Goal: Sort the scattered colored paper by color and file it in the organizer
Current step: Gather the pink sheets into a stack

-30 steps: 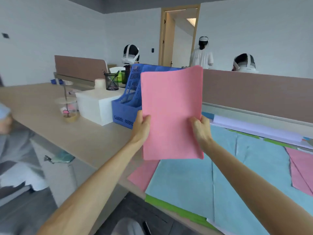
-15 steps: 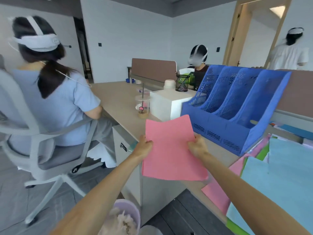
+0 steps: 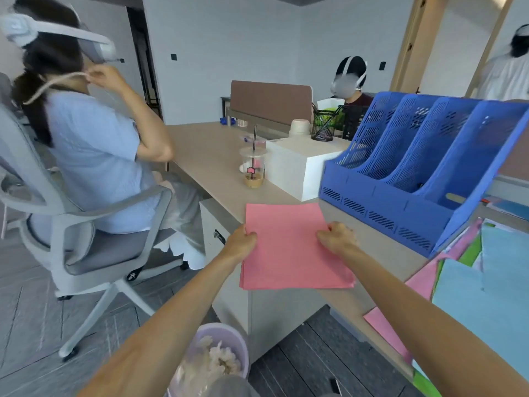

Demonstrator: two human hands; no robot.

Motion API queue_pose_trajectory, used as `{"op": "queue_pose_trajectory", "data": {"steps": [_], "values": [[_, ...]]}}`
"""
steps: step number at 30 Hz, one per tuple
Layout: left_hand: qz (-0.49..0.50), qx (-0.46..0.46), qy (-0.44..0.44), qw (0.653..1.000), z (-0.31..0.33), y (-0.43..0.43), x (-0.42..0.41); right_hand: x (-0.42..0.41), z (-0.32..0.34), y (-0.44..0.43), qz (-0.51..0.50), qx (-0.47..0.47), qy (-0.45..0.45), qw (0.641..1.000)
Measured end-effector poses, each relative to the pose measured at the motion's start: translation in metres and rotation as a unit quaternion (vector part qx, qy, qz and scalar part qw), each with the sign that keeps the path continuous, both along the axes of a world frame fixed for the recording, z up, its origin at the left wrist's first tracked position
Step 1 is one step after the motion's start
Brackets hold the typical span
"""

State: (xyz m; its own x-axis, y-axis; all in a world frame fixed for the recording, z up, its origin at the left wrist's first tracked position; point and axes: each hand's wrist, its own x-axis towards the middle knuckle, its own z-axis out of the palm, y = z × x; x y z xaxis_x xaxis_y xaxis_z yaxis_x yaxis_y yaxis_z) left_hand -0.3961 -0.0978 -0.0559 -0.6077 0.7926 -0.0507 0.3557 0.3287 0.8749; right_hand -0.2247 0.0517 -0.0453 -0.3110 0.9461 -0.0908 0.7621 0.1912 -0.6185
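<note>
Pink paper (image 3: 292, 253), a thin stack of sheets, lies in the lower middle of the frame over the edge of the desk (image 3: 214, 156). The left hand (image 3: 240, 242) pinches its left margin and the right hand (image 3: 337, 237) its right margin, fingers curled onto the sheets. It looks light and floppy, the near right corner slightly fanned, so a hold on both side edges with the sheets kept squared should suit feeding it into the blue organizer (image 3: 415, 196) at the right of centre.
</note>
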Motion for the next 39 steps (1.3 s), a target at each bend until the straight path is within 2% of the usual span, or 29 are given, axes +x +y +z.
{"op": "queue_pose_trajectory", "data": {"steps": [4,8,14,19,22,27,29,34,39], "values": [[0.003,0.009,0.020,1.000,0.007,0.000,0.003,0.007,0.007,-0.001,-0.021,0.027,0.064,0.997],[-0.008,0.023,0.039,0.999,0.024,0.004,0.024,0.017,0.025,-0.017,0.009,0.054,0.099,0.994],[-0.054,0.099,0.004,0.994,0.036,0.027,0.077,0.044,0.037,-0.026,0.033,0.099,0.146,0.984],[-0.115,0.136,-0.010,0.984,0.039,0.056,0.131,0.098,0.043,-0.023,-0.010,0.129,0.186,0.974],[-0.146,0.155,-0.032,0.977,0.042,0.073,0.173,0.142,0.041,-0.015,-0.059,0.146,0.196,0.968],[-0.247,0.156,0.005,0.956,0.039,0.101,0.266,0.232,0.038,-0.014,-0.125,0.162,0.179,0.962],[-0.292,0.151,-0.006,0.944,0.041,0.110,0.310,0.273,0.039,-0.014,-0.159,0.177,0.168,0.957],[-0.382,0.153,-0.058,0.910,0.047,0.122,0.421,0.390,0.043,-0.025,-0.259,0.189,0.154,0.935],[-0.500,0.114,-0.016,0.859,0.040,0.122,0.530,0.502,0.040,-0.064,-0.367,0.188,0.132,0.901]]}}
